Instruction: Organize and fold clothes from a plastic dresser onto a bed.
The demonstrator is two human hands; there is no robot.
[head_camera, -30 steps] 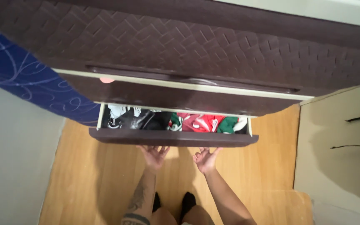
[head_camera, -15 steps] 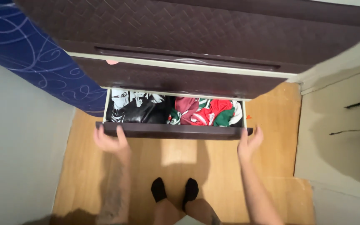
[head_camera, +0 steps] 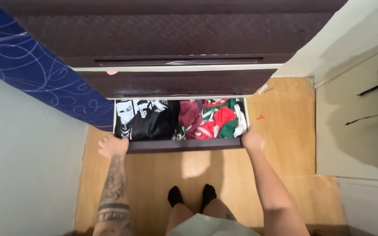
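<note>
**Trainee:** Feet first: black-socked feet (head_camera: 191, 196) stand on the wooden floor (head_camera: 285, 144), centred below the work. What do the hands do?

**Instructor:** Both grip the front panel of the open bottom drawer (head_camera: 180, 145). The left hand (head_camera: 113, 145) is curled over the panel's left corner, fingers closed on the edge. The right hand (head_camera: 253, 140) is curled over the right corner in the same manner. Neither hand is spread.

**Trainee:** How is the step best handled?

**Instructor:** My judgement: keep the grip symmetrical at both corners, so that the drawer travels straight and does not rack. Apply equal force on each side. Keep the fingertips clear of the gap under the closed drawer above (head_camera: 176, 82).

**Trainee:** Contents?

**Instructor:** Black printed garments (head_camera: 143, 120) fill the left half; red and green garments (head_camera: 211, 120) fill the right half. They lie loosely bunched, and some cloth sits close to the right rim. Cloth riding above the rim could catch.

**Trainee:** Clearances?

**Instructor:** On the left, a blue patterned fabric (head_camera: 36, 70) and a grey wall (head_camera: 22, 175) stand close beside the drawer, leaving little elbow room. On the right, open floor runs to a pale wall (head_camera: 359, 140). A small orange scrap (head_camera: 260, 117) lies on the floor just beside the right corner. Behind the feet, the floor shows no obstruction.
</note>
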